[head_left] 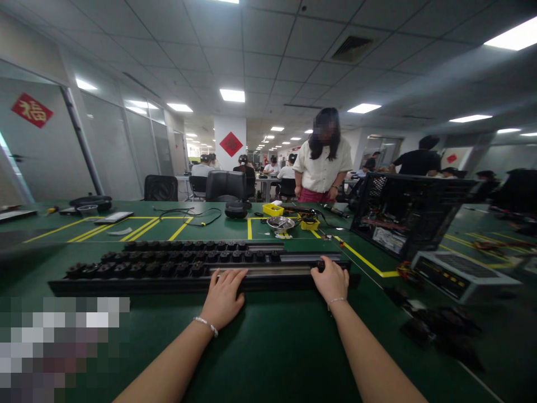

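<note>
Several long black rails with silvery channels lie side by side on the green table. Rows of small round black pieces [136, 270] sit along them, mostly towards the left. My left hand [223, 296] rests on the nearest rail [146, 286] just right of its row, its fingers stretched out over the channel. Towards that rail's right end, the fingers of my right hand [332, 281] close on a small black round piece [321, 265] at the channel. Part of this piece is hidden by the fingers.
An open computer case [406, 215] stands at the right, with a power supply unit [465, 274] and dark cables nearer. Behind the rails are a metal bowl [281, 224], a yellow tray [273, 210] and a black cable [188, 212]. A person [323, 162] stands across the table.
</note>
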The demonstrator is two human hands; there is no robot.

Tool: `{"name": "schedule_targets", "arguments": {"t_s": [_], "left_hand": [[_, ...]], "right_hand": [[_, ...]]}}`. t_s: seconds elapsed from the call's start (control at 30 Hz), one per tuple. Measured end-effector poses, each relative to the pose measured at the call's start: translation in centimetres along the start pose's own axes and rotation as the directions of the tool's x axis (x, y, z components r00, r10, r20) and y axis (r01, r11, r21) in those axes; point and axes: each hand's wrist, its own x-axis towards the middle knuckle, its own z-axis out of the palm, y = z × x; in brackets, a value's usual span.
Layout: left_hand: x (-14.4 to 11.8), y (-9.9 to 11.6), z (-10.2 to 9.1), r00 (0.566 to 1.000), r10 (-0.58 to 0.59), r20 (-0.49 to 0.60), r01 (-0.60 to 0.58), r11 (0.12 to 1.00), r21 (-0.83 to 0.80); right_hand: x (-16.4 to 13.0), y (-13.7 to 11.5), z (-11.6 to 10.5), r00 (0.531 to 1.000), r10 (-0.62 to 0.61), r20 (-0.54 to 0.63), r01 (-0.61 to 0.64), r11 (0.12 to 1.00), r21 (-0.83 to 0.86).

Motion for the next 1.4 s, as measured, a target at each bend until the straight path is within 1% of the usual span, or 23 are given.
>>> {"name": "schedule_targets", "arguments": {"t_s": [0.33,0.57,0.83,1.07,1.4], "left_hand": [[-0.03,-0.1,0.13,1.0,0.013,-0.01,-0.013,1.0,0.009],[0.01,-0.06,0.08,1.0,0.007,0.005,-0.007,1.0,0.018],[0.0,0.03,0.02,1.0,0.001,0.003,-0.001,1.0,0.024],[0.01,-0.08,0.11,1.0,0.003,0.004,-0.003,1.0,0.026],[0.03,-0.06,0.04,1.0,0.003,0.008,-0.003,1.0,0.014]], "right_hand": [[0.01,-0.11,-0.25,1.0,0.012,0.026,-0.013,1.0,0.012],[0.21,0.06,-0.45,0.998,0.031,0.052,-0.032,0.999,0.011],[0.37,0.13,-0.21,1.0,0.027,0.007,-0.027,1.0,-0.014],[0.32,0.24,-0.29,0.999,0.026,0.029,-0.027,1.0,0.008],[0.54,0.8,-0.02,1.0,0.025,-0.003,-0.025,0.999,-0.048]]}}
